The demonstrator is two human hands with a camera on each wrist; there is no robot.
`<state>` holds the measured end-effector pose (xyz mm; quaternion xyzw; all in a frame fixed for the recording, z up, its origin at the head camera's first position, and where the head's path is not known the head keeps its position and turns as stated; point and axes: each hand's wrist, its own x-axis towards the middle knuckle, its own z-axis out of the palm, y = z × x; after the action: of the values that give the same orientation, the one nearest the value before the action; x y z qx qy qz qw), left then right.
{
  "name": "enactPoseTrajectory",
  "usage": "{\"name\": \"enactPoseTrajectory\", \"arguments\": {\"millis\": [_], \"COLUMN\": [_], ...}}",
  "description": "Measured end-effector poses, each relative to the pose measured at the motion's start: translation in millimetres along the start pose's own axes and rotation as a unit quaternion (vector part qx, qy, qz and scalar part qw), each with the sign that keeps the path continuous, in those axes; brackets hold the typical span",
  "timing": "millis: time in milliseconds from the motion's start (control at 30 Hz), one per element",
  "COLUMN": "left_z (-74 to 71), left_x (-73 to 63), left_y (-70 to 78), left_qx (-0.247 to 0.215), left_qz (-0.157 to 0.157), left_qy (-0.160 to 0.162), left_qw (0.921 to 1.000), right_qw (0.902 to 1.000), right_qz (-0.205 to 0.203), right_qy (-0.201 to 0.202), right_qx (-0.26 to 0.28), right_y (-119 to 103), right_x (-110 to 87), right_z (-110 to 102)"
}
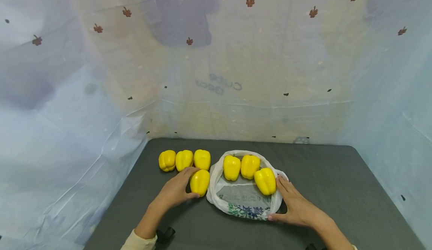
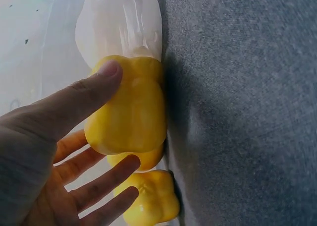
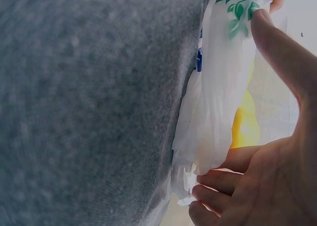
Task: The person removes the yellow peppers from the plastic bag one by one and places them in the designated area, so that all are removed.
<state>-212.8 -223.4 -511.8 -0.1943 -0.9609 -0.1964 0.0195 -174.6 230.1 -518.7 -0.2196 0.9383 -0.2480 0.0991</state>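
Note:
My left hand grips a yellow bell pepper between thumb and fingers, just left of a white plastic bag. In the left wrist view the thumb lies on this bell pepper, and two fingers spread away from it. The bag lies with its mouth wide and its rim rolled outward. Inside it, three yellow bell peppers sit toward the back and right. My right hand rests against the bag's right side, thumb and fingers spread along the rim. The right wrist view shows its thumb touching the bag.
Three more yellow bell peppers stand in a row behind my left hand, left of the bag. Everything rests on a dark grey table. A pale patterned sheet hangs behind the table and at both sides.

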Motion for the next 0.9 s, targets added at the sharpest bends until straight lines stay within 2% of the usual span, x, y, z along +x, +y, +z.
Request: {"name": "enactPoseTrajectory", "arguments": {"millis": [433,700,900], "left_z": [-2.5,-5.9,-4.4], "left_x": [-2.1,-0.9,3.7], "left_y": [-1.7,4.1,15.7], "left_qx": [-0.003,0.004,0.032], "left_qz": [0.007,0.008,0.031], "left_qy": [-0.004,0.001,0.025], "left_qw": [1.0000,1.0000,0.9987], "right_qw": [1.0000,1.0000,1.0000], "right_qz": [0.000,-0.003,0.000], "right_qy": [-0.003,0.000,-0.002], "right_qx": [0.002,-0.003,0.000], "right_y": [1,1,2], "right_x": [1.2,1.0,1.0], "right_z": [1,1,1]}}
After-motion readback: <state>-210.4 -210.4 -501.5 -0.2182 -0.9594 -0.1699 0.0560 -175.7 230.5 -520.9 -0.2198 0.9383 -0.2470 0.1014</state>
